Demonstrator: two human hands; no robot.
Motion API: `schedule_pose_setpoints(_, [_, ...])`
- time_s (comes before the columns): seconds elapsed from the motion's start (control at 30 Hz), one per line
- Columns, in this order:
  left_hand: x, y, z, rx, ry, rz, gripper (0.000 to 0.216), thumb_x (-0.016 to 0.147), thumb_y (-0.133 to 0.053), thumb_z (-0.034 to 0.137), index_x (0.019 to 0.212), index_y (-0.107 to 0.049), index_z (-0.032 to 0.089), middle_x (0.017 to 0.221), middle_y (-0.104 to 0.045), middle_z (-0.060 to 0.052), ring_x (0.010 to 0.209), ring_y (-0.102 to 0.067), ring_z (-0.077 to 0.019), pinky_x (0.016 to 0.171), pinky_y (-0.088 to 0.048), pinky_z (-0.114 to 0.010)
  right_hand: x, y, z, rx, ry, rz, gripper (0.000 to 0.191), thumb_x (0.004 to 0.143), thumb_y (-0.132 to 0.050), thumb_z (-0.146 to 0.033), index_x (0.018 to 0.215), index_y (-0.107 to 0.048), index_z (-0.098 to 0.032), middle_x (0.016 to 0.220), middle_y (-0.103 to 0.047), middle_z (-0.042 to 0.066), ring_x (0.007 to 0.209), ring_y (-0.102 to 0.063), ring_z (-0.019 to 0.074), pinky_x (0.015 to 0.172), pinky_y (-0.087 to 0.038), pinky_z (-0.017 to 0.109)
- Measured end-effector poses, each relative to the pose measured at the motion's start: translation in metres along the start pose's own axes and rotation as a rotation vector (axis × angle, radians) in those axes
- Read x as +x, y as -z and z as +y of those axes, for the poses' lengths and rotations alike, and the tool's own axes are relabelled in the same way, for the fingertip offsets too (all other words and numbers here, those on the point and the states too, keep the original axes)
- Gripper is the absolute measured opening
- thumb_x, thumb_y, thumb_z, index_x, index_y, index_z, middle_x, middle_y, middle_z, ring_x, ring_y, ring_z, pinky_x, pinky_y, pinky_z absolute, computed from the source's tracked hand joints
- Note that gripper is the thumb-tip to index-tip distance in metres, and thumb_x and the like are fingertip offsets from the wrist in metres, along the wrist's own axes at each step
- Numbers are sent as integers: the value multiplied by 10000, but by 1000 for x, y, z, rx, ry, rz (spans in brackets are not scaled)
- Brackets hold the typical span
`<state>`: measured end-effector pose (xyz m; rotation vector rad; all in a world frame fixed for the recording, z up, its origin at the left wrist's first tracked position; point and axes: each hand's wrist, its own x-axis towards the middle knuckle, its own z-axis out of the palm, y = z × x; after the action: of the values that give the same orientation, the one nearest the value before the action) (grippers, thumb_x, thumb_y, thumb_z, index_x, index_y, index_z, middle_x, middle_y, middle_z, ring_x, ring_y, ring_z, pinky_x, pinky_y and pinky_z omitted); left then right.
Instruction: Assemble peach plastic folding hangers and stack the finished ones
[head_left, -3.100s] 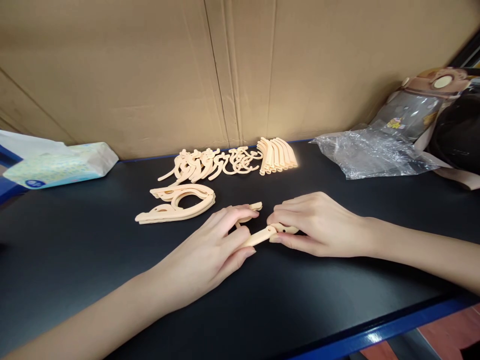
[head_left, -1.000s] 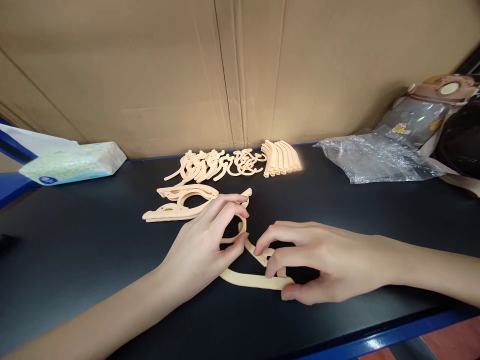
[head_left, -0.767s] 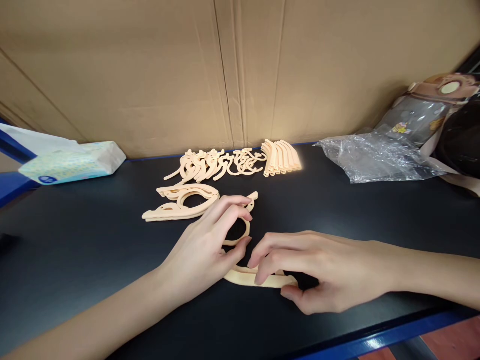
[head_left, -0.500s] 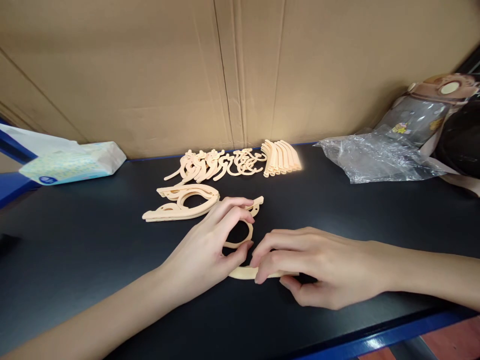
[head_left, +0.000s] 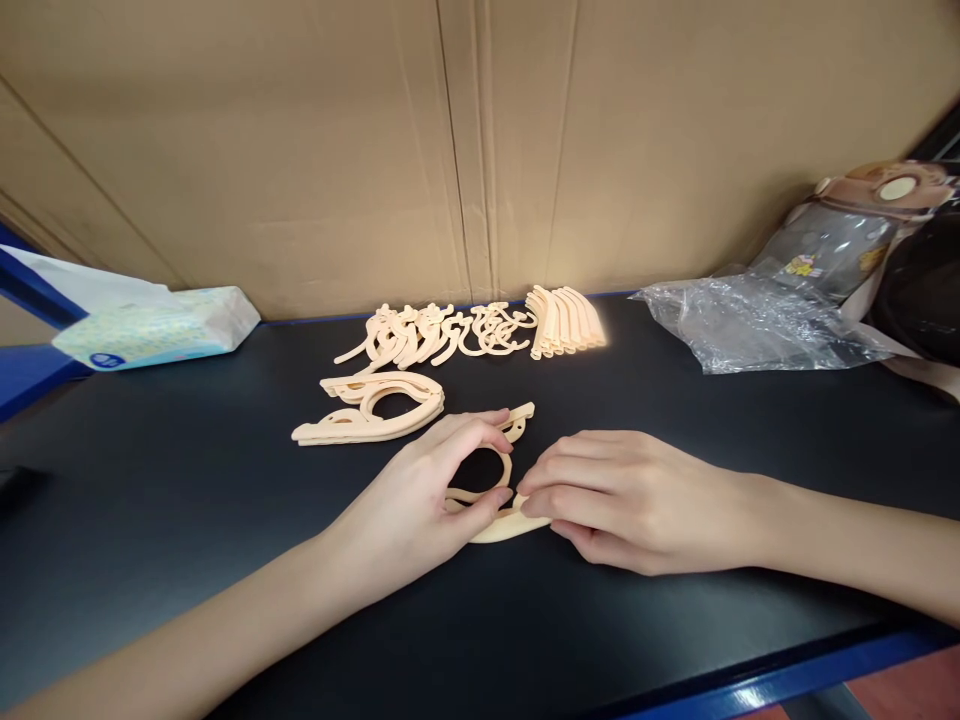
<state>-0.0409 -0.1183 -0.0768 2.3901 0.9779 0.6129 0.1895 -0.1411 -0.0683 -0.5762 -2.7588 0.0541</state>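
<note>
A beige plastic folding hanger lies on the dark table between my hands. My left hand curls around its round middle, thumb below and fingers above, pressing it down. My right hand pinches the hanger's near arm; the fingers hide most of that arm's end. The far arm sticks out beyond my left fingertips. Left of it rest stacked folded hangers with an oval opening.
Toward the back lie curved beige arm pieces, loose hooks and a bundle of tubes. A tissue pack sits at the left. Clear plastic wrap and a bottle stand at the right, before a cardboard wall.
My right hand has lifted slightly and swung the near arm upward toward the far arm, its fingers now closer together. My left hand has stayed around the hanger's middle.
</note>
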Motion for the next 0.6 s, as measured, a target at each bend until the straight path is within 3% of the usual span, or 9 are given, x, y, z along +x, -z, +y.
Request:
schedule_pose_setpoints(0.43, [1,2,1,-42,22,-51,142,874,-587,292,1006,-552,250,1339,-542,-39,1283,-482,-198,1053,-439,-390,-1,4,1,32,-33,-17,217,918,-443,-112,1039,-622,-139,1010,-669,60,942,-571,179,805,-467,303])
schedule_pose_setpoints(0.5, [0,3,1,-37,10,-65,116,912,-537,302,1019,-555,261,1328,-544,-22,1290,-470,-182,1056,-431,-361,-1,6,3,29,-53,-37,244,899,-444,-85,1070,-608,-142,1025,-662,62,979,-556,188,841,-461,314])
schedule_pose_setpoints(0.6, [-3,6,1,12,-57,-63,211,952,-393,175,1074,-543,259,1308,-555,-8,1261,-486,-153,1021,-443,-312,-1,8,9,16,-82,-55,319,868,-429,-27,1114,-585,-158,1062,-649,58,1043,-527,199,911,-437,343])
